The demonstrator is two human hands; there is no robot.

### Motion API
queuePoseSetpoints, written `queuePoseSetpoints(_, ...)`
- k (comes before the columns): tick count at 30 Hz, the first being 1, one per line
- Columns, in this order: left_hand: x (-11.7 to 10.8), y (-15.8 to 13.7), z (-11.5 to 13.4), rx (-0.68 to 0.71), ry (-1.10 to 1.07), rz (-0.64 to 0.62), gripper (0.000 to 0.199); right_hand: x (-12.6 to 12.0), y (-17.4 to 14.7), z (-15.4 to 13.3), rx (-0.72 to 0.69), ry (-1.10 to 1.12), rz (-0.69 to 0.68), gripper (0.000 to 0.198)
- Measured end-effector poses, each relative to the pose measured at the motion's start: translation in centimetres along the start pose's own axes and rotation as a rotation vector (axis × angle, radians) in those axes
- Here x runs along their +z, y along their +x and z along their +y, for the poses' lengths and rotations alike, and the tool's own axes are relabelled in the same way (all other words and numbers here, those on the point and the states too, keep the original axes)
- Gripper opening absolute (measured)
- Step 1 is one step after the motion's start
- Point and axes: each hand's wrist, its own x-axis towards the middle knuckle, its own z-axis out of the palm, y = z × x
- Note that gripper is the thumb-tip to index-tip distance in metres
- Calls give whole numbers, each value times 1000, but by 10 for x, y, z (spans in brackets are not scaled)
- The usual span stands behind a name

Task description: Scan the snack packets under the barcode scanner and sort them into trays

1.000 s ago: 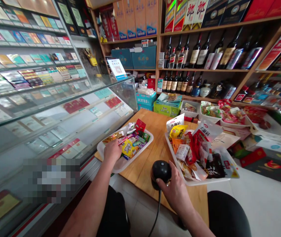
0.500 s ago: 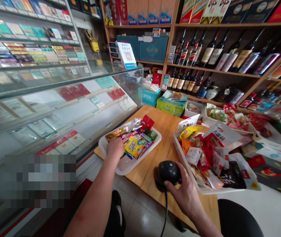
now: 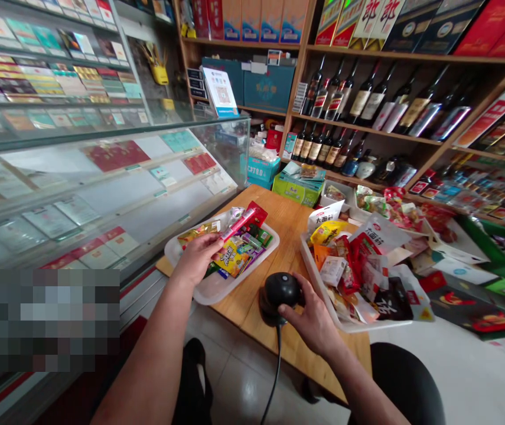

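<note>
Snacks are handled at a wooden table [image 3: 285, 248] in a shop. At center left of the frame, a slim pink packet [image 3: 238, 224] is pinched between the thumb and fingers of the left hand [image 3: 201, 257]. The packet is held at a slant above the left tray [image 3: 210, 294], its far end seen against a red packet [image 3: 258, 213]. Below it, a yellow packet [image 3: 233, 258] is surrounded by other small wrapped snacks in the same tray.

At the lower center, a rounded black device [image 3: 282, 289] is clasped at its side by the thumb and fingers of the right hand [image 3: 312, 313]. From its underside a black cord [image 3: 277, 366] is trailed toward the bottom edge of the frame. The 2 hands are kept well apart, with 1 thing in each.

Right of center, the right tray [image 3: 380, 326] is heaped with larger snack bags, and a black stool [image 3: 407, 383] is partly hidden below it. The left side of the frame is filled by a glass case [image 3: 101, 177], topped by a white sign [image 3: 221, 93]. At upper right, 2 rows of bottles [image 3: 370, 100] are lined up beneath boxes [image 3: 380, 23].
</note>
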Motion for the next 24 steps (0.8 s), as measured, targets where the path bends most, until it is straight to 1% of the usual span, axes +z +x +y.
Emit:
queuePoseSetpoints(1, 10, -4, 2, 17, -56, -37, 41, -4, 2, -1, 0, 27, 6, 74)
queuePoseSetpoints(3, 30, -13, 5, 37, -118, -96, 40, -13, 9, -4, 22, 85, 73, 68)
queuePoseSetpoints(5, 47, -21, 7, 34, -123, -147, 39, -21, 20, -8, 63, 190, 150, 63)
queuePoseSetpoints(7, 60, -28, 7, 40, -92, -198, 39, -29, 32, -12, 109, 338, 187, 62)
queuePoseSetpoints(9, 68, -33, 7, 59, -27, -249, 38, -35, 44, -16, 137, 457, 219, 63)
queuePoseSetpoints(11, 73, -36, 6, 82, 50, -294, 39, -41, 53, -19, 136, 521, 269, 63)
queuePoseSetpoints(15, 80, -39, 4, 120, 123, -383, 40, -45, 63, -17, 103, 486, 325, 48)
queuePoseSetpoints(18, 84, -39, 3, 146, 129, -378, 38, -44, 66, -11, 98, 447, 337, 40)
queuePoseSetpoints(24, 91, -32, -3, 178, 153, -296, 37, -39, 72, 2, 128, 423, 354, 39)
